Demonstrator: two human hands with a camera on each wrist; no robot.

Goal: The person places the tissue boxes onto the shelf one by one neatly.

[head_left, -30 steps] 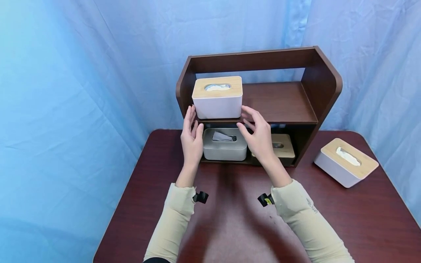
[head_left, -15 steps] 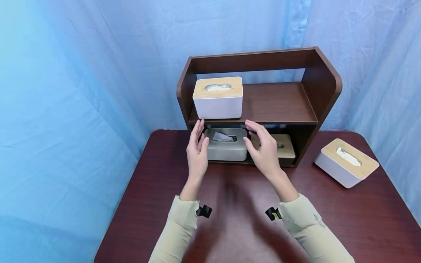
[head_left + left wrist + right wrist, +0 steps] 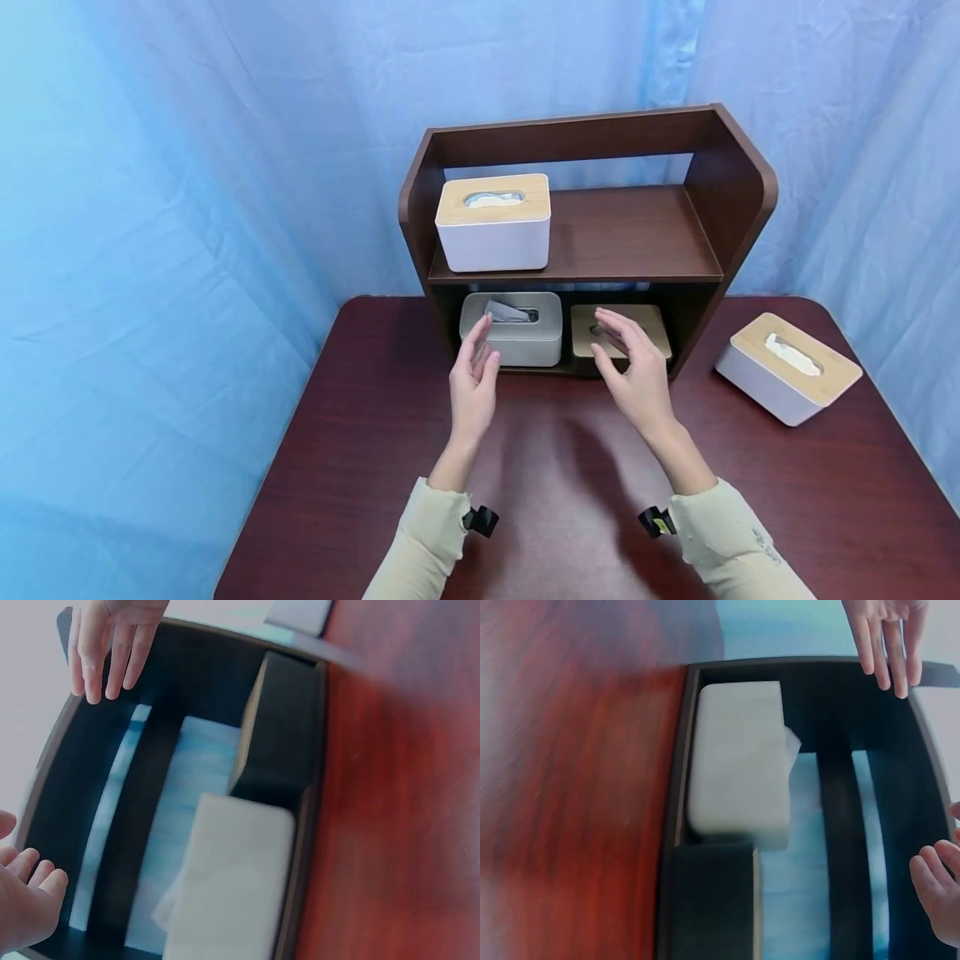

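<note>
In the head view my left hand [image 3: 472, 396] is in front of the grey tissue box [image 3: 517, 342] on the lower shelf, fingers extended and holding nothing. My right hand [image 3: 637, 375] is in front of the black tissue box with a wooden lid [image 3: 652, 321] beside it, thumb and fingers apart with nothing between them. On the upper shelf's left side stands a white tissue box with a wooden lid [image 3: 495, 237], apart from both hands. Both wrist views show loose, bare fingers, with the grey box [image 3: 232, 877] and black box [image 3: 277, 735] side by side.
The dark brown two-tier shelf [image 3: 622, 265] stands at the back of the reddish-brown table [image 3: 360, 467]. Another white tissue box with a wooden lid [image 3: 787, 367] sits angled at the table's right. Blue curtains [image 3: 225, 208] hang behind and to the left.
Both hands have drawn down and back from beside the white box on the upper shelf, shifting rightward and moving further apart. That box stays in place on the shelf.
</note>
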